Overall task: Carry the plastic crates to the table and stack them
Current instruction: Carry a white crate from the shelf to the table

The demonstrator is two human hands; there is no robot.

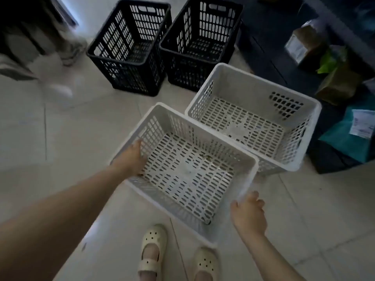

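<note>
My left hand (pixel 132 157) is hooked over the rim of the near white crate (pixel 186 171) at its left end wall, with the fingers down inside against the mesh. I read that as a firm hold. My right hand (pixel 248 213) is at the opposite end wall. Its thumb and fingers are spread at the rim's outer edge, but that spot is blurred and I cannot tell whether they have closed on the plastic.

The crate's long axis runs from one hand to the other, slanting from far-left to near-right, so each hand takes a short end. The left hand sits farther out on a stretched arm, while the right is drawn in closer to my body. My judgement is that the lift depends on the right hand getting as sure a hold as the left, or the crate will swing down on that side.

The crate sits just ahead of my shoes (pixel 152 250), open side up and empty. I cannot tell whether it is off the floor (pixel 60 128).

The far white crate (pixel 251 122) lies just beside its far long wall, on the right. Beyond that, the left black crate (pixel 129 47) and right black crate (pixel 200 37) stand side by side. No table shows in this view.
</note>
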